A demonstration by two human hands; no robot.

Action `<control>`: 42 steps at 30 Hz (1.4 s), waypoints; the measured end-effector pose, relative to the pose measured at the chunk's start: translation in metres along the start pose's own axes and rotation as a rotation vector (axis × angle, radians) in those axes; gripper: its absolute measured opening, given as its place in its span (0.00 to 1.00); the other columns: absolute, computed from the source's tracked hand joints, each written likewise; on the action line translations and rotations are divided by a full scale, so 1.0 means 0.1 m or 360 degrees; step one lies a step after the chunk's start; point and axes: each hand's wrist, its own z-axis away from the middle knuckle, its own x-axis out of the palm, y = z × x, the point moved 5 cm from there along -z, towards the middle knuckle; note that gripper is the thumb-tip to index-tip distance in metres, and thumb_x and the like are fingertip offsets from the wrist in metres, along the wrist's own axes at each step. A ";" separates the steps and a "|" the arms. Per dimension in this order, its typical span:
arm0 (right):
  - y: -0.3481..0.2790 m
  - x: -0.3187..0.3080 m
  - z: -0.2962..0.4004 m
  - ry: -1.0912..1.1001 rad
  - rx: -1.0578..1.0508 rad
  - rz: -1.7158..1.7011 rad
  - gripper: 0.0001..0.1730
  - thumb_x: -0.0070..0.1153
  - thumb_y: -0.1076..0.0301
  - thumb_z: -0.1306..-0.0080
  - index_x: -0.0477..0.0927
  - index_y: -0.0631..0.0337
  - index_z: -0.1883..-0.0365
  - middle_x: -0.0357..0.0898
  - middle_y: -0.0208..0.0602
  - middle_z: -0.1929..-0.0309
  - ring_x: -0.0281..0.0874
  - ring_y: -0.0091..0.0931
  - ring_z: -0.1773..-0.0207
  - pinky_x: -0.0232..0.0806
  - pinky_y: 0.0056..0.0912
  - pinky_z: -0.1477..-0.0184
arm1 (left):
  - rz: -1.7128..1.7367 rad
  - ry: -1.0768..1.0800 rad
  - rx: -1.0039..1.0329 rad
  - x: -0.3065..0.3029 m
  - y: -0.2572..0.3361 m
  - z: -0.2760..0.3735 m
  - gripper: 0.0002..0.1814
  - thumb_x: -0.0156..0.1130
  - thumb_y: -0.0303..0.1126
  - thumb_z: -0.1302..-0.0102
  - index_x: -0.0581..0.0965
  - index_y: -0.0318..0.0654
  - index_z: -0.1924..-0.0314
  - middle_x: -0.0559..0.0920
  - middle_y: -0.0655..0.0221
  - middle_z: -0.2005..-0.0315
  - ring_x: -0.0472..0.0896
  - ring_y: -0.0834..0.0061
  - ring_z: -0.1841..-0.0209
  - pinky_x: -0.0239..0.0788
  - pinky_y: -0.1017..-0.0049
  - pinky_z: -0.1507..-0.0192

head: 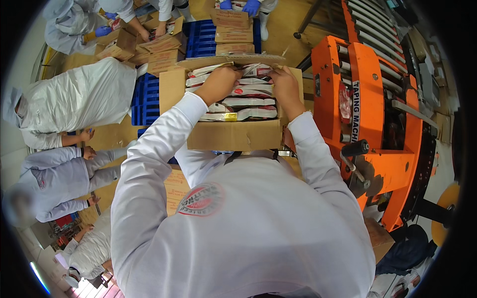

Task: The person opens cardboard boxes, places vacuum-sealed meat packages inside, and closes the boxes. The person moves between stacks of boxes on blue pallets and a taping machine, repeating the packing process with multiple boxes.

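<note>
Before me is an open cardboard box (pixel 234 135), its flaps folded outward. Flat plastic packets (pixel 249 102), white with red and dark parts, fill it in two columns of several rows. My left hand (pixel 222 82) reaches in over the left column, fingers curled at the left end of a far packet (pixel 257 70). At that packet's right end, beside the box's right wall, my right hand (pixel 286 85) has its fingertips closed on the edge. Part of each hand's grip is hidden by the knuckles.
Close on the right stands an orange taping machine (pixel 367 97) with a crank handle (pixel 354 148) and a roller conveyor (pixel 376 26). Blue pallets (pixel 203 37) and more cardboard boxes (pixel 160 59) lie ahead and left. Co-workers in white (pixel 78 93) stand along the left; gloved hands (pixel 251 6) work at a far box.
</note>
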 end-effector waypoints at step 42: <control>0.05 -0.41 -0.68 0.0458 0.0148 -0.0539 0.06 0.52 0.85 0.45 0.76 0.66 0.71 0.73 0.39 0.75 0.80 0.28 0.73 0.71 0.24 0.69 | -0.0194 0.1009 0.0019 -0.81 0.04 -0.32 0.05 0.63 0.31 0.46 0.79 0.38 0.71 0.81 0.62 0.74 0.78 0.58 0.66 0.69 0.63 0.63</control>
